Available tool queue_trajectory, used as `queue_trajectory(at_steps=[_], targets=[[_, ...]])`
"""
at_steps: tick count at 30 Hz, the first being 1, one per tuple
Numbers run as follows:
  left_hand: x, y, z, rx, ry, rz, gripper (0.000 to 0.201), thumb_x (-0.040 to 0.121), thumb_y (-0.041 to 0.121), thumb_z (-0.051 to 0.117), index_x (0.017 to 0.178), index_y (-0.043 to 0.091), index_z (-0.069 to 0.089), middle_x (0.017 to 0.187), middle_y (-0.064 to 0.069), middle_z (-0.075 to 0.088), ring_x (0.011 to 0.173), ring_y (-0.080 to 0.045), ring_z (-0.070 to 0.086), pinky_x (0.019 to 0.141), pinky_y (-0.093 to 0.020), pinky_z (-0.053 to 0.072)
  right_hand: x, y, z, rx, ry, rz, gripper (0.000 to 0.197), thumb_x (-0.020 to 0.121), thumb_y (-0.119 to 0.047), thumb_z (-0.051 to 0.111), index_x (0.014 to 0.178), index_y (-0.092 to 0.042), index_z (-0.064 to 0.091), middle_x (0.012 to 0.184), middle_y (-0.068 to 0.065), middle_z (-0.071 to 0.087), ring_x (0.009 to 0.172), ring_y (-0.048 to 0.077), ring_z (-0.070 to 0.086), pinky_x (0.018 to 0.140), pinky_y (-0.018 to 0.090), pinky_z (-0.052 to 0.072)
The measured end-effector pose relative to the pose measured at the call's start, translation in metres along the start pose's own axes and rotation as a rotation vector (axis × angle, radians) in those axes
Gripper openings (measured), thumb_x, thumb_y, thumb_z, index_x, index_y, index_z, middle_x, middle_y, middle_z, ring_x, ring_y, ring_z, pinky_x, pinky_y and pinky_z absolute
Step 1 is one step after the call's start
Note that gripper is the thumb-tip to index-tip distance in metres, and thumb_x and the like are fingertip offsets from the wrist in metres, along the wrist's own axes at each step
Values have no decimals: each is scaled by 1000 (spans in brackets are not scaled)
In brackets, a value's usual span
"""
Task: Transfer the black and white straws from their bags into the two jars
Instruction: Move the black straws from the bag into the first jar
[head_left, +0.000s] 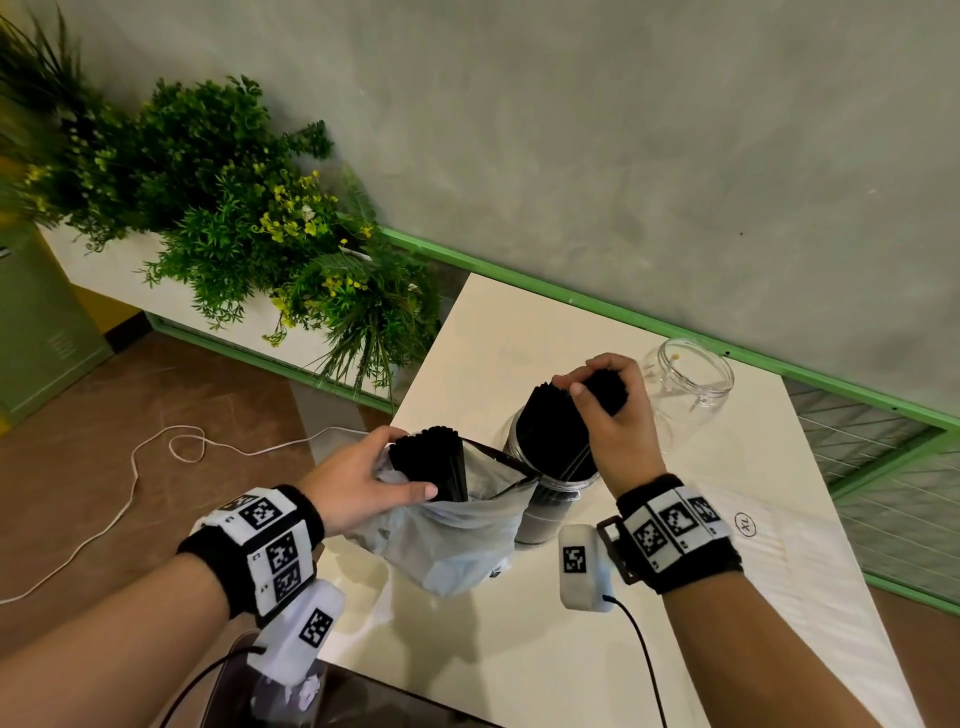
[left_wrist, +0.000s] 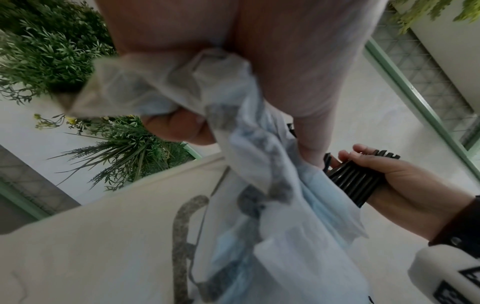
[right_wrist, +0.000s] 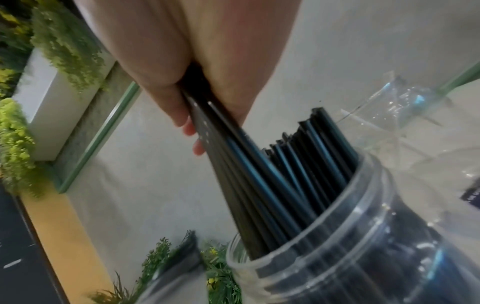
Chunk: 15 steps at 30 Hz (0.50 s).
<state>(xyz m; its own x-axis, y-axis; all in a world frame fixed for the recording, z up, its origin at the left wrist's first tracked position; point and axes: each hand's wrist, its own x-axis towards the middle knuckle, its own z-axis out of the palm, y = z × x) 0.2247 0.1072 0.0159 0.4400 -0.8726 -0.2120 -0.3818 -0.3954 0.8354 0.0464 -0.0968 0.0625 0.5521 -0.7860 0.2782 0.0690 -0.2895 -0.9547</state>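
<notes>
on the counter: white square counter (head_left: 519, 322) carries two clear plastic jars, near jar (head_left: 550, 499) and empty far jar (head_left: 693, 374).
right hand: right hand (head_left: 610, 415) grip curled round a bunch of thin black plastic straws (head_left: 605, 392), tips already in the near jar.
left hand: left hand (head_left: 363, 478) pinches open the crinkly translucent plastic bag (head_left: 457, 540), more black straws inside.
tip: i'd keep the bunch upright, then let go.
count: two jars, one bag visible, straws too many to count, no white ones seen.

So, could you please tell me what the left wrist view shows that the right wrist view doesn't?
Only the left wrist view shows the left hand gripping the crumpled plastic bag. Only the right wrist view shows the clear jar the straws go into, plus the empty jar behind. Both show the right hand gripping a bundle of black straws.
</notes>
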Motion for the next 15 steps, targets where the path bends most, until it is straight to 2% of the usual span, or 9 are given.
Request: queue_trajectory(at_steps=[2, 5, 8, 11, 13, 15], targets=[[0, 0, -1, -1, -6, 5, 109, 40, 89, 60, 127, 25, 42, 117, 10, 59, 109, -6, 56, 94, -28, 47, 0, -1, -7, 49, -74, 58, 26, 94, 3, 51, 116, -11, 50, 103, 10, 70, 106, 25, 65, 94, 31, 50], [2, -1, 1, 23, -7, 1, 114, 39, 89, 59, 131, 23, 41, 119, 9, 58, 112, -8, 56, 97, -32, 46, 1, -5, -13, 111, -109, 120, 27, 95, 1, 50, 122, -4, 50, 110, 13, 69, 106, 20, 66, 91, 26, 51], [4, 0, 2, 24, -18, 11, 116, 38, 92, 57, 130, 24, 41, 122, 7, 59, 112, -8, 56, 97, -33, 46, 6, -4, -16, -35, -107, 141, 18, 95, -2, 52, 113, -2, 55, 106, 9, 72, 103, 16, 67, 93, 27, 51], [3, 2, 4, 35, -22, 15, 117, 38, 93, 56, 131, 24, 41, 122, 6, 60, 111, -9, 56, 95, -31, 47, 10, 3, -19, -142, -78, 142, 9, 92, -7, 60, 100, -10, 61, 101, 3, 72, 97, 18, 68, 92, 30, 52], [2, 3, 5, 43, -18, 17, 115, 40, 89, 58, 132, 22, 40, 122, 5, 59, 110, -9, 56, 92, -28, 46, 11, 9, -21, -371, -34, 73, 8, 87, -14, 68, 94, -18, 64, 95, -4, 68, 93, 12, 63, 86, 22, 48], [1, 2, 5, 40, -13, 23, 117, 38, 91, 56, 132, 22, 40, 122, 5, 60, 110, -9, 56, 93, -29, 46, 11, 13, -24, -580, -14, 0, 11, 83, -19, 72, 92, -19, 66, 94, -3, 60, 88, 10, 55, 79, 8, 41]])
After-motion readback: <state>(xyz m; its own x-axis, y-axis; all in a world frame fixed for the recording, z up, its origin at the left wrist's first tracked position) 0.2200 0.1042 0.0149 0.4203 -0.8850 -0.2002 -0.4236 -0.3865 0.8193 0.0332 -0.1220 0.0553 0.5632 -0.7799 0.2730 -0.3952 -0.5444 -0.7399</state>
